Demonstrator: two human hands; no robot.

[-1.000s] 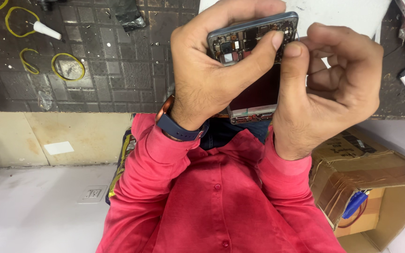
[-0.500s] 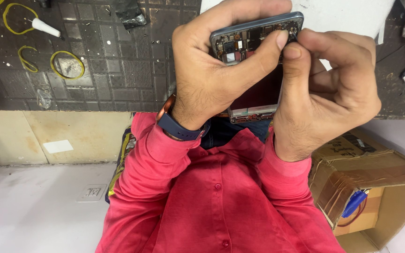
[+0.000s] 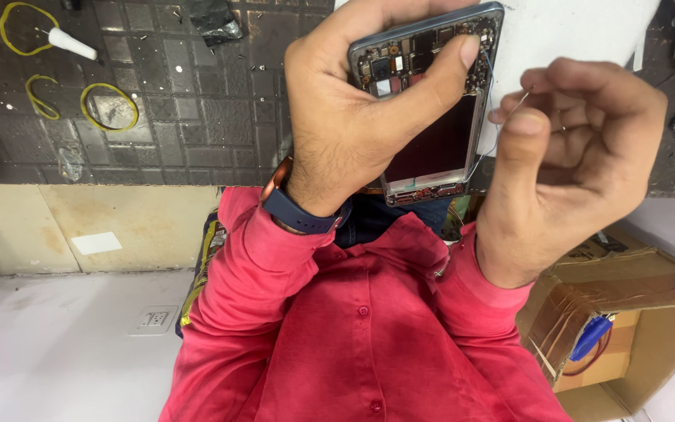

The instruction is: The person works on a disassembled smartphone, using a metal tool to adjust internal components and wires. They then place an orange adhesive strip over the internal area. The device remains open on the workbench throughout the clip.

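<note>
Above mat edge: left hand grips opened phone; right hand beside.

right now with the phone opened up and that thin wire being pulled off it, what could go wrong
1. The thin wire, pinched by the right hand, runs taut along the opened phone; it could snap or tear at its lower end.
2. The left hand has its thumb on the bare circuit board, which pressure might damage.

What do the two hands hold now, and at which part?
The left hand grips the opened phone by its upper end, thumb across the circuit board. The right hand pinches a thin wire.
</note>
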